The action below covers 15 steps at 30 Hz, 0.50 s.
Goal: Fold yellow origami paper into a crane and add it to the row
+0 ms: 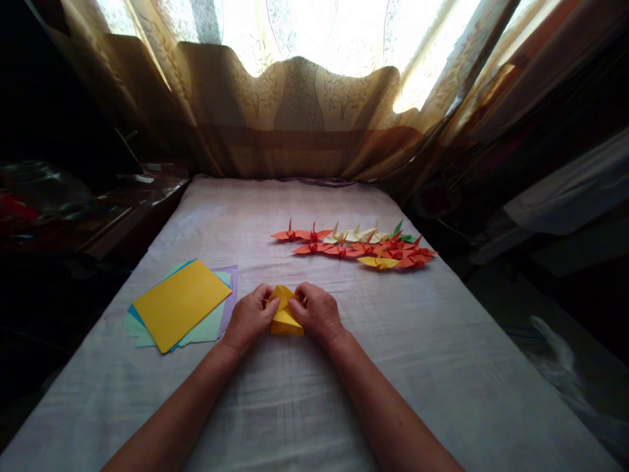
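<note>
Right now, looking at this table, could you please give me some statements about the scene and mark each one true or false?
1. The left hand and the right hand both hold the yellow folded paper. True.
2. The top sheet of the paper stack is purple. False: it is yellow.
3. The paper cranes lie beyond the hands, to the right. True.
4. The paper stack lies right of the hands. False: it lies to their left.
</note>
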Tool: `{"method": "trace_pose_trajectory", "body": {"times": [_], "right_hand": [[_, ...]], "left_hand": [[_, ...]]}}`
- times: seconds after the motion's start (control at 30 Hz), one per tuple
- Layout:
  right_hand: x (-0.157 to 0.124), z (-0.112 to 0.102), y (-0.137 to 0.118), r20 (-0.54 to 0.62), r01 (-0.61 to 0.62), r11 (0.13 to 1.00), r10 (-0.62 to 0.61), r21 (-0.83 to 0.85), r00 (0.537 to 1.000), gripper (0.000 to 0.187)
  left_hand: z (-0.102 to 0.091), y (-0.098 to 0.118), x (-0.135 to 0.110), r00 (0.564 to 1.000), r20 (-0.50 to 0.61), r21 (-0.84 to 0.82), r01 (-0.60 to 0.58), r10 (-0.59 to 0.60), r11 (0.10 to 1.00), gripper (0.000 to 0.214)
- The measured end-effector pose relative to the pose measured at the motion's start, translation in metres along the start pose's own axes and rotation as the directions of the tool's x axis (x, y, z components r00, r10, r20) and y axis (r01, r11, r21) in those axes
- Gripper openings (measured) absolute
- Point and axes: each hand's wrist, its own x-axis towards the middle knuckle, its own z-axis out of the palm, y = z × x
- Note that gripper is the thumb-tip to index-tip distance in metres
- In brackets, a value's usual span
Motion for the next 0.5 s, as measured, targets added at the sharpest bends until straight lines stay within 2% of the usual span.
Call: {"method": "trace_pose_trajectory", "body": {"times": [0.17,0.33,0.5], "right_hand": [[-0.0042,-0.0046,0.0047,0.033,-0.007,0.997,0.005,0.082,0.999,0.010],[-0.0046,-0.0026,0.0022,0.021,0.000,1.000,0.000,0.000,1.000,0.006],[-0.0015,-0.0014,-0.0027,0.022,-0.040,0.997,0.042,-0.059,0.999,0.012]], "left_hand": [[0.0018,-0.0003,-0.0012,0.999,-0.034,0.050,0.027,-0.026,0.998,0.012],[0.0015,0.0000,-0.0023,0.999,-0.042,0.088,0.033,-0.029,0.996,0.013],[0.0019,-0.0024,-0.0014,0.999,-0.035,0.080,0.041,-0.038,0.996,0.010]]}}
